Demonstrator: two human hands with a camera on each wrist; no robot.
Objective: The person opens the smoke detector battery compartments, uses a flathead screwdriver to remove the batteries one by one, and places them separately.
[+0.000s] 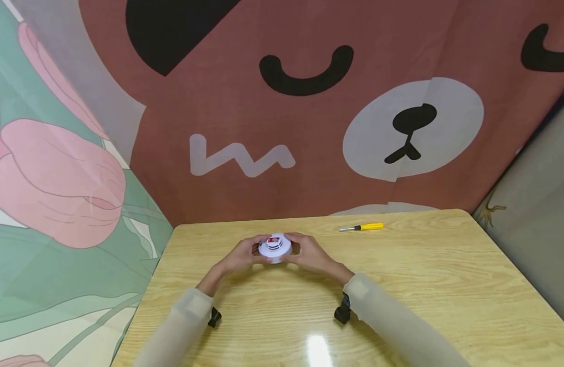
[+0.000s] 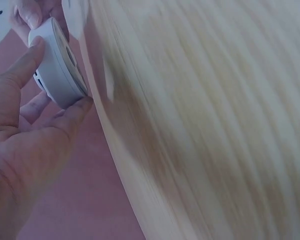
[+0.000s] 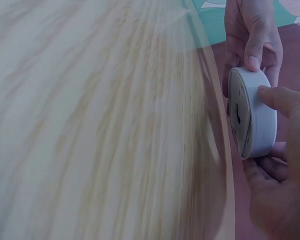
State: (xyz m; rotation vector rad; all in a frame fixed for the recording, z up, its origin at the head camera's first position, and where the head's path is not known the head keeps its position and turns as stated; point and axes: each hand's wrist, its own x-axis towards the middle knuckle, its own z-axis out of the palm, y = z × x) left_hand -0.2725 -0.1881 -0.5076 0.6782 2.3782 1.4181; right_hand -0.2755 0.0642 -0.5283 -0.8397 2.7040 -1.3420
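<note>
Both hands hold a round white smoke detector (image 1: 275,248) between them, its vented dome with a red label facing up in the head view. My left hand (image 1: 241,254) grips its left rim, the thumb on the near side and fingers on the far side. On the opposite rim my right hand (image 1: 311,254) grips it in the same way. The left wrist view shows the detector's white side wall (image 2: 57,70) between thumb and fingers. In the right wrist view the detector's flat underside (image 3: 240,112) faces the wooden table (image 3: 115,125), with a gap between them.
Behind and right of the hands, a screwdriver (image 1: 362,227) with a yellow handle lies near the table's back edge. A cloth backdrop (image 1: 309,188) with a bear face hangs behind the table (image 1: 447,285). Dark wrist cameras (image 1: 342,311) sit under the sleeves.
</note>
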